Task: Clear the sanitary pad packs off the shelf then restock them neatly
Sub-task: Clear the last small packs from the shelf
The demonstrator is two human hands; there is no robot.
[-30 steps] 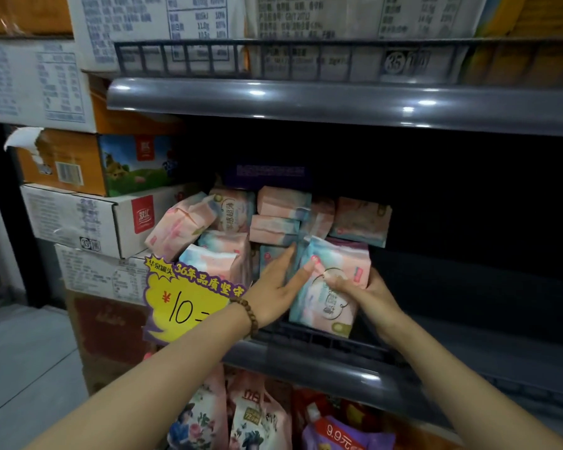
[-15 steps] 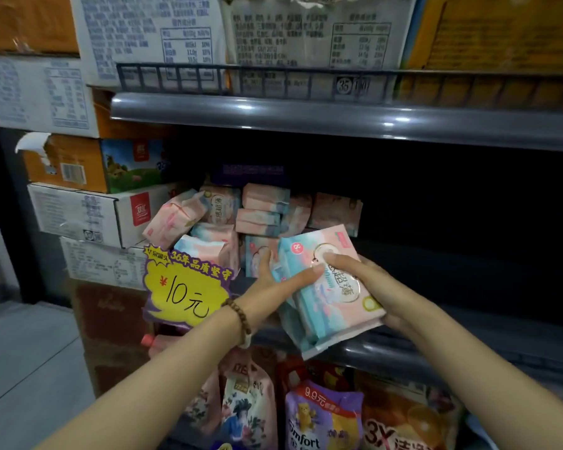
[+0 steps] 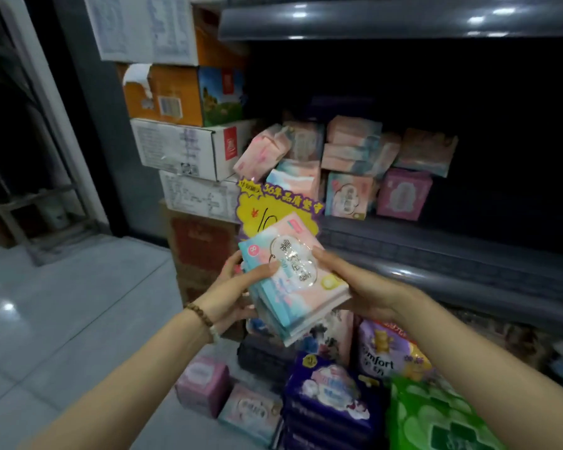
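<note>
Head view: a dim shop aisle is shown, with a glossy grey tiled floor (image 3: 62,303) and a dark grey shelf (image 3: 436,254) beside at least five stacked cardboard boxes (image 3: 182,147). About nine pastel sanitary pad packs (image 3: 348,196) are piled loosely on the shelf, behind one yellow price tag (image 3: 273,209). A stack of packs (image 3: 293,280), its number unclear, is held just in front of the shelf edge. It is gripped by the left hand (image 3: 238,287) on one side and clasped by the right hand (image 3: 355,287) on the other. Two loose packs (image 3: 202,384) are seen on the floor.
</note>
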